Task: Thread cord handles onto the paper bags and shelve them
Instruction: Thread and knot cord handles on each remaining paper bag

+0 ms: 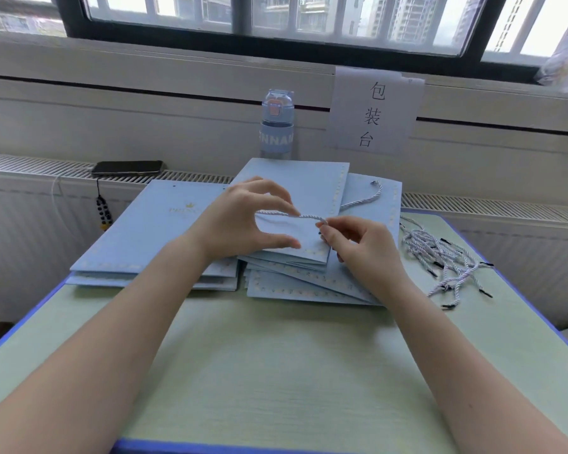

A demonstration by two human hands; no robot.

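Two stacks of flat, pale-blue paper bags are laid side by side on the far half of the table (pixel 276 371). The left stack (pixel 145 237) is squared up, with about three layers showing at its near edge. The right stack (pixel 295 290) is fanned out, so its bags cannot be counted with certainty.

One top bag (pixel 302 188) of the right stack is gripped by the left hand (pixel 240 221): the thumb is set at the near edge, the fingers are curled over, and the forefinger tip touches the cord (pixel 309 217). This one twisted white cord is pinched between thumb and forefinger of the right hand (pixel 361 247). A further length of cord curves over the bag to a tip near its far right corner; whether it is the same cord cannot be told.

Many loose cords (pixel 440 253) with black tips are heaped on the table just right of the stacks, too tangled to be counted.

Parts of both stacks are covered by the forearms.

One water bottle (pixel 277 132) is stood behind the stacks. One phone (pixel 127 168) is laid on the radiator ledge (pixel 30 162), with a beaded charm (pixel 103 209) hanging below it. One paper sign (pixel 373 113) bearing three characters is fixed to the wall. The window is cut off at the upper edge.
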